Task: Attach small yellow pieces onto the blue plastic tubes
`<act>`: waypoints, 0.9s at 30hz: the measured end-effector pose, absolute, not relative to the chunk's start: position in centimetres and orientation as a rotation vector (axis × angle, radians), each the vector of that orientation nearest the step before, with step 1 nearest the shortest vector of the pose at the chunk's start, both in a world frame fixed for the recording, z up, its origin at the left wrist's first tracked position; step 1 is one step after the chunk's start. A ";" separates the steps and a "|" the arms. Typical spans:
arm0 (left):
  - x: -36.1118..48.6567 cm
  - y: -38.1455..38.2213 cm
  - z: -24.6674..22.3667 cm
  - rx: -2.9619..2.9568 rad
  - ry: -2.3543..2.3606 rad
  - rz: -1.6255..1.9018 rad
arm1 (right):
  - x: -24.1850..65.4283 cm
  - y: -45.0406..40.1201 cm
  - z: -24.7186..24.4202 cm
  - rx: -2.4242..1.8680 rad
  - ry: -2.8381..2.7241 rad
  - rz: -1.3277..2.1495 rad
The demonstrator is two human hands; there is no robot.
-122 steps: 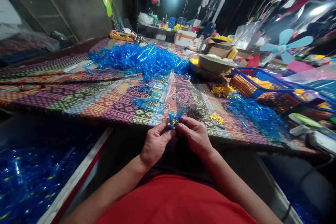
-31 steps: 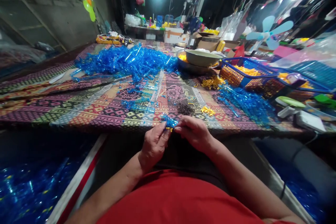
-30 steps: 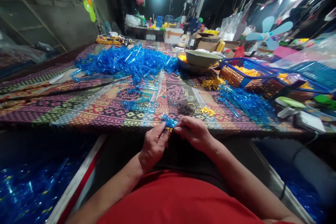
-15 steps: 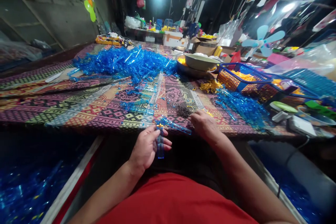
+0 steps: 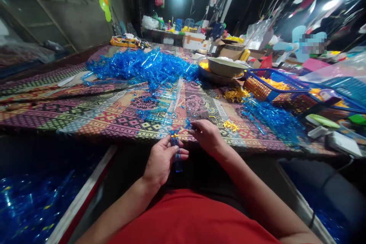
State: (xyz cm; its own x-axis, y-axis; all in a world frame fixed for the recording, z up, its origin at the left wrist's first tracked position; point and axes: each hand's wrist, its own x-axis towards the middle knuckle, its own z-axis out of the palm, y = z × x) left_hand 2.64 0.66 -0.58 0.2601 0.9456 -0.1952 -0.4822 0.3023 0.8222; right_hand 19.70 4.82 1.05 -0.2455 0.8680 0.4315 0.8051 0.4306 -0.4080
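Note:
At the table's front edge, my left hand is closed on a translucent blue plastic piece, long and narrow, which hangs down between thumb and fingers. A small yellow part sits across its upper end. My right hand is just to the right, its fingertips pinched together close to that upper end. Whatever the pinch holds is too small to make out. Loose blue bits lie just beyond the right fingertips. A little pile of yellow parts rests right of my right hand.
A large heap of blue plastic pieces covers the far middle of the patterned cloth; a smaller blue heap lies right. Beyond are stacked bowls and a blue basket of yellow parts. A white box sits at the right edge.
My right hand has moved left, from the dark pile of tiny parts to near the blue piece's upper end. It now hides that pile. The left hand keeps its hold.

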 end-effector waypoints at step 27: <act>3.2 0.0 0.6 0.896 0.783 1.165 | 18.3 2.3 0.8 -0.884 -1.007 1.529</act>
State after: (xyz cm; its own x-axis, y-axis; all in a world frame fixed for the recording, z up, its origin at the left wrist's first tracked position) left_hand 3.23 -0.04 0.60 0.2226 0.9733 -0.0560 -0.4193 0.1474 0.8958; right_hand 18.32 2.28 0.77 -0.1726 0.9846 -0.0291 -0.3619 -0.0908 -0.9278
